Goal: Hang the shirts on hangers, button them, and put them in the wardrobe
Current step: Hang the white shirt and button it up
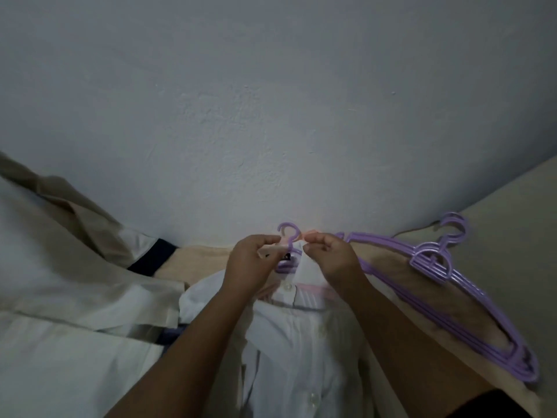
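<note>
Both hands are up at the collar of the white shirt (pixel 301 342), which lies front-up on the beige bed surface (pixel 205 254) with a purple hanger (pixel 288 245) inside it, the hook poking out just above the grip. The left hand (pixel 250 263) has its fingers curled, pinching the left collar flap right beside the hook; the right hand (pixel 328 257) pinches the other collar edge, fingertips nearly meeting the left across the hanger neck. Directly below the two grips, a top button (pixel 287 286) shows on the placket, and another button (pixel 313 398) sits well below, near the forearms. Off to the right of the right-hand grip lies a stack of spare purple hangers (pixel 446 276), hooks pointing to the wall (pixel 271 116). To the left of the left-hand grip, a heap of pale beige and white shirts (pixel 75 267) is spread over the bed.
</note>
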`<action>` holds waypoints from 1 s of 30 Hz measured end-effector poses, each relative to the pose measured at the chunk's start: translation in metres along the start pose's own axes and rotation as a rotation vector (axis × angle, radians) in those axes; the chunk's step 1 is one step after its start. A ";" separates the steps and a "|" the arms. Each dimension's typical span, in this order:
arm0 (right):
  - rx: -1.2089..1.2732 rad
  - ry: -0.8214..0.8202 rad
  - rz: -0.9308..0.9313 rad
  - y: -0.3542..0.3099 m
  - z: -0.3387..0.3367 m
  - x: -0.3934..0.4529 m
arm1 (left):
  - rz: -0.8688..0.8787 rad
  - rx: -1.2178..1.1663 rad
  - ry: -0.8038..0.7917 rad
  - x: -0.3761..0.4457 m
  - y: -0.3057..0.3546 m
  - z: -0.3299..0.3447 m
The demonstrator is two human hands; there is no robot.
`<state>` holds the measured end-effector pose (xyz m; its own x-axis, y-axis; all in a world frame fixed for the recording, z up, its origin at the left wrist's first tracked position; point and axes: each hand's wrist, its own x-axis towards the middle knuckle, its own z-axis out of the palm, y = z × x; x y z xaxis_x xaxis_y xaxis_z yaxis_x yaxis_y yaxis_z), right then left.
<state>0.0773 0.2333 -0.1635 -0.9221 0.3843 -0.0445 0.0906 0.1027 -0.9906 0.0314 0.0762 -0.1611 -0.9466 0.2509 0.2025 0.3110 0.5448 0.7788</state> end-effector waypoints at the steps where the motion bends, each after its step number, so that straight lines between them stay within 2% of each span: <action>1: -0.050 -0.004 -0.028 0.005 0.003 0.010 | 0.032 0.079 -0.044 0.010 -0.007 0.005; 6: -0.314 0.013 -0.027 0.033 0.016 0.043 | 0.109 0.367 -0.288 0.038 -0.043 0.034; 10: -0.469 -0.046 0.117 0.047 0.013 0.052 | 0.115 0.473 -0.337 0.046 -0.050 0.046; 13: -0.444 -0.056 0.088 0.050 0.008 0.051 | 0.157 0.528 -0.339 0.045 -0.054 0.049; 18: -0.293 0.045 0.042 0.029 -0.001 0.038 | 0.351 0.501 -0.144 0.035 -0.048 0.039; 21: -0.236 0.052 0.000 0.009 -0.008 0.027 | 0.422 0.506 -0.077 0.029 -0.028 0.023; 26: -0.252 0.004 -0.106 -0.062 -0.023 -0.002 | 0.579 0.471 0.140 0.020 0.028 -0.016; 30: -0.121 0.151 -0.192 -0.127 -0.037 -0.033 | 0.669 0.440 0.275 0.006 0.085 -0.067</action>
<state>0.1100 0.2418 -0.0315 -0.8611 0.4786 0.1716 -0.0282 0.2920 -0.9560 0.0468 0.0708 -0.0540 -0.5209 0.4589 0.7198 0.7638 0.6270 0.1530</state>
